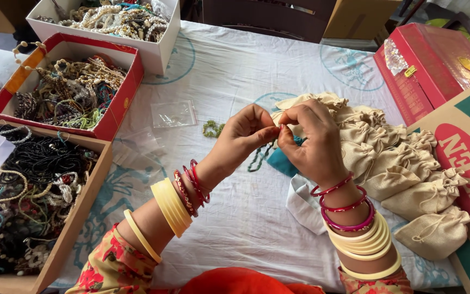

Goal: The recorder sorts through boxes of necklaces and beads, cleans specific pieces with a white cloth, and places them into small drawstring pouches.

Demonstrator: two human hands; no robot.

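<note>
My left hand and my right hand meet above the white tablecloth, fingertips pinched together on something small that their fingers hide. A dark green bead strand hangs below them, and a teal pouch lies under my right hand. Both wrists carry red and cream bangles. A heap of beige drawstring pouches lies just right of my right hand.
Three open boxes of tangled bead jewellery stand at the left: a brown one, a red one, a white one. A small clear zip bag and a green bead cluster lie mid-table. Red case and printed carton at right.
</note>
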